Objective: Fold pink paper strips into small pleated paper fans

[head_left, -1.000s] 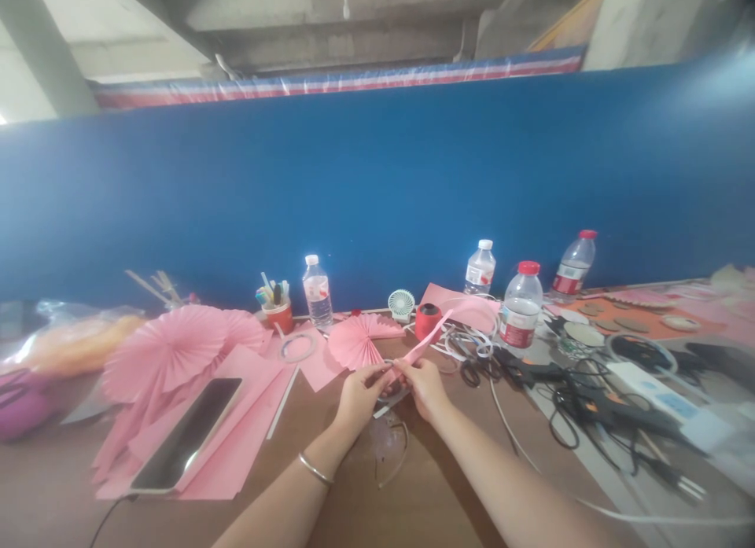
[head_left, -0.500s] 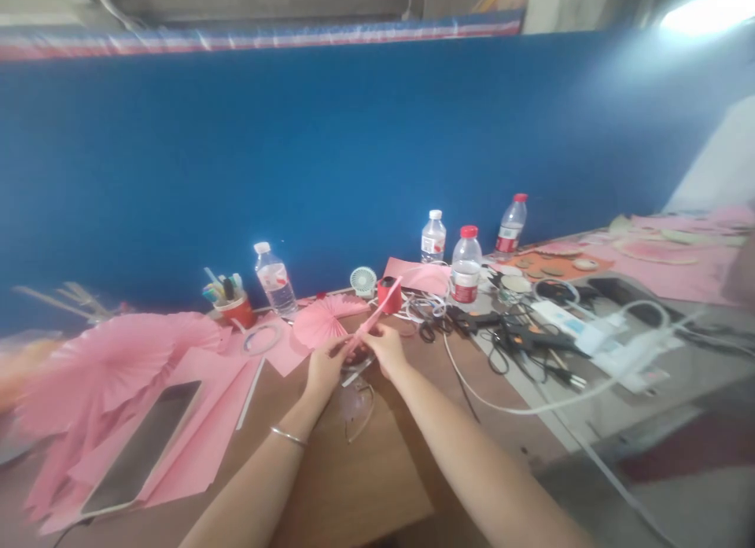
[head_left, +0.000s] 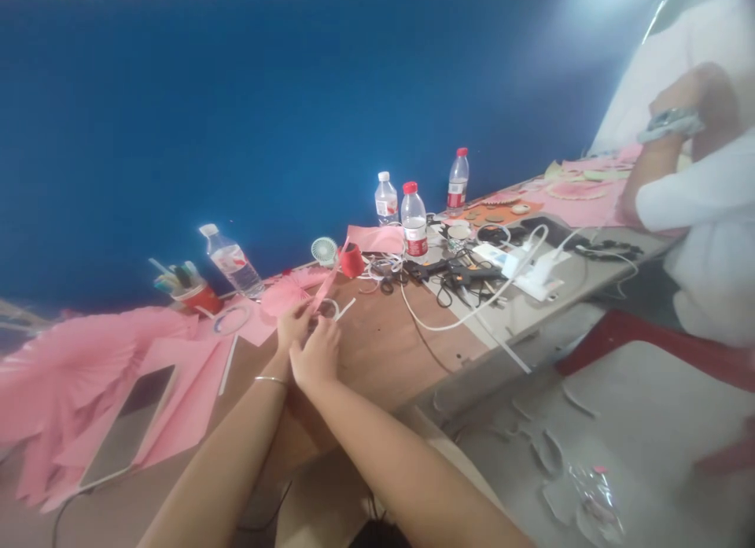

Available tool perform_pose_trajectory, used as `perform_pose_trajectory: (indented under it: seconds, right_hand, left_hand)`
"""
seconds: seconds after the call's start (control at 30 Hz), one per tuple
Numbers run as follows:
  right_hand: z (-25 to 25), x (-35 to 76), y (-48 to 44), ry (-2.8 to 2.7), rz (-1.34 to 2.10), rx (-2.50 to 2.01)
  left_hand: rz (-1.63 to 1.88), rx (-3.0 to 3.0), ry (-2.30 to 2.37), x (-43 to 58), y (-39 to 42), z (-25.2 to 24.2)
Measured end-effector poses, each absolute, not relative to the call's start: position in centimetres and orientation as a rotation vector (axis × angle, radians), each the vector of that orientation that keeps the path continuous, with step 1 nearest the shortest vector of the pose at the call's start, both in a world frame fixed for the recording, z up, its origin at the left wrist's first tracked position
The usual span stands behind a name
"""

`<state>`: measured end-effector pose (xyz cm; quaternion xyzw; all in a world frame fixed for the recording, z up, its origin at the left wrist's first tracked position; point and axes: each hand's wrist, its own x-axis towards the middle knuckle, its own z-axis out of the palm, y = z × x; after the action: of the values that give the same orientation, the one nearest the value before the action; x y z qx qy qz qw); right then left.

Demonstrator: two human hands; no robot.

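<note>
A narrow folded pink paper strip [head_left: 323, 291] rises at a slant from between my two hands. My left hand [head_left: 292, 328], with a silver bangle on the wrist, is closed around its lower end. Pressed close against it, my right hand [head_left: 318, 353] is closed on the same strip, its fingers bent and partly hidden. Just behind the strip lies a pleated pink paper fan [head_left: 284, 295]. A red cup-like object [head_left: 352, 262] stands near the strip's upper tip. Beside the right fingers rests a thin white strip [head_left: 345, 310].
On the left are large pink paper fans [head_left: 88, 351], a phone [head_left: 130, 422] and a pen cup [head_left: 199, 296]. Bottles [head_left: 414, 226], glue guns [head_left: 472, 274] and a power strip [head_left: 539, 277] occupy the right. A person in a white sleeve [head_left: 701, 186] sits at far right.
The view has turned right and down, bringing the other person and the floor into sight. My hands have drawn closer together and nearer to me, still with the paper strip.
</note>
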<state>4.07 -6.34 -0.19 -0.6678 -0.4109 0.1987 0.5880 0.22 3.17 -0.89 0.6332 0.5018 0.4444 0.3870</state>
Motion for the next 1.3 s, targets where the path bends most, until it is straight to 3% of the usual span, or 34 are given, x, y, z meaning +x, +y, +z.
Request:
perform_pose_trajectory:
  seconds: [0.3,0.57,0.73,1.0,1.3]
  right_hand:
    - [-0.2,4.2,-7.0,-1.18,0.467,-1.528]
    - [-1.3,7.2,-4.2,-0.807,0.786,-1.169]
    - [-2.4,10.3,-1.2,-0.841,1.111,-0.924]
    - [-2.7,13.3,1.1,-0.862,1.355,-0.749]
    - [-3.4,13.8,1.0,-0.78,1.337,-0.831]
  left_hand:
    - [1.187,1.615,1.28,0.6,1.8,-0.2]
    - [1.268,1.643,1.326,-0.6,1.4,-0.8]
    - [1.253,1.633,1.244,-0.8,1.1,-1.6]
    - [1.236,1.698,1.14,-1.1,0.8,-2.2]
    - [1.223,1.707,1.098,-1.0,0.9,-2.2]
